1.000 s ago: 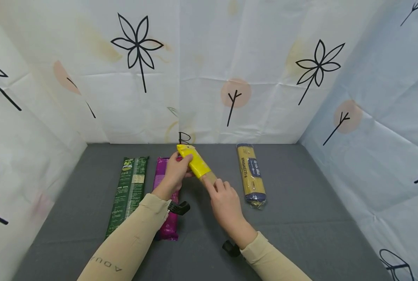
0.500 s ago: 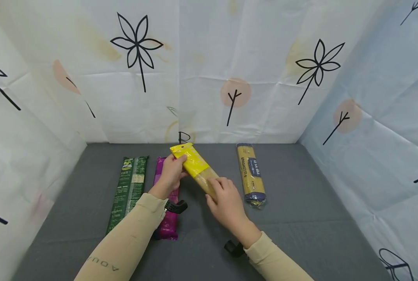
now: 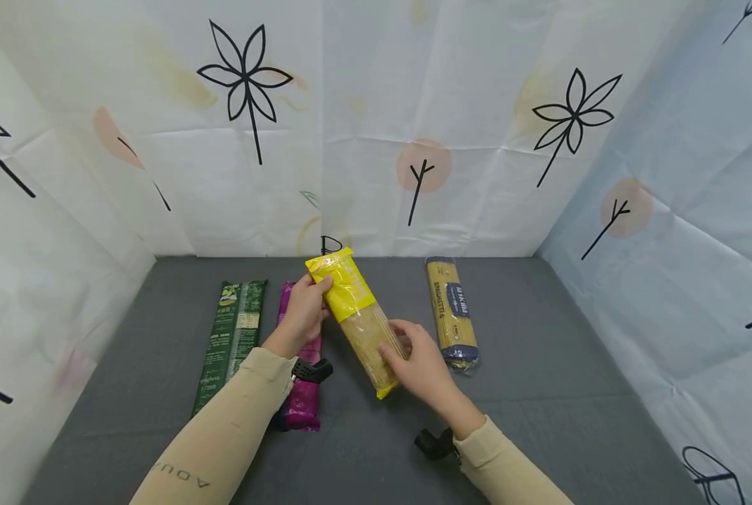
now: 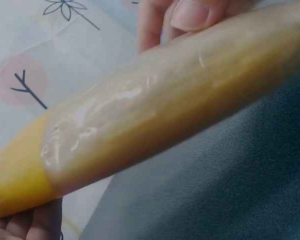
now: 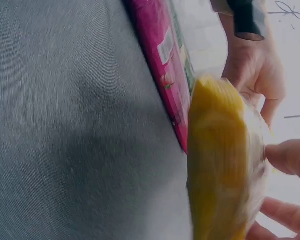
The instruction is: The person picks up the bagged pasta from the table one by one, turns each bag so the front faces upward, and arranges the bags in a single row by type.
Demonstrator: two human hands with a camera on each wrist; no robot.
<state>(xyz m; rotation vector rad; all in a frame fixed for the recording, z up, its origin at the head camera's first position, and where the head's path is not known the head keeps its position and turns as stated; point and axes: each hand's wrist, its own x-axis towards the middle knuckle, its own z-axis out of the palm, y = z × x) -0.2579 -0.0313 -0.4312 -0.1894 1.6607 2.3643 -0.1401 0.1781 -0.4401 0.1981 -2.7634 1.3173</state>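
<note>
A clear-windowed packet of pale strands (image 3: 360,328), yellow at both ends, is held aslant, mostly right of the magenta packet (image 3: 303,403).

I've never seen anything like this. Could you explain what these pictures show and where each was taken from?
Gladly. There's no robot here: these are a person's bare left hand and right hand. The wide picture comes from a camera worn on the head, looking forward and down. The two close-ups come from cameras worn on the left and right wrists.

Both hands hold one yellow and clear packet, tilted: the left grips its yellow upper end, the right holds its side lower down. On the gray surface lie a green packet and a purple packet, both partly hidden by the left arm, and, on the right, a packet marked spaghetti.
</note>
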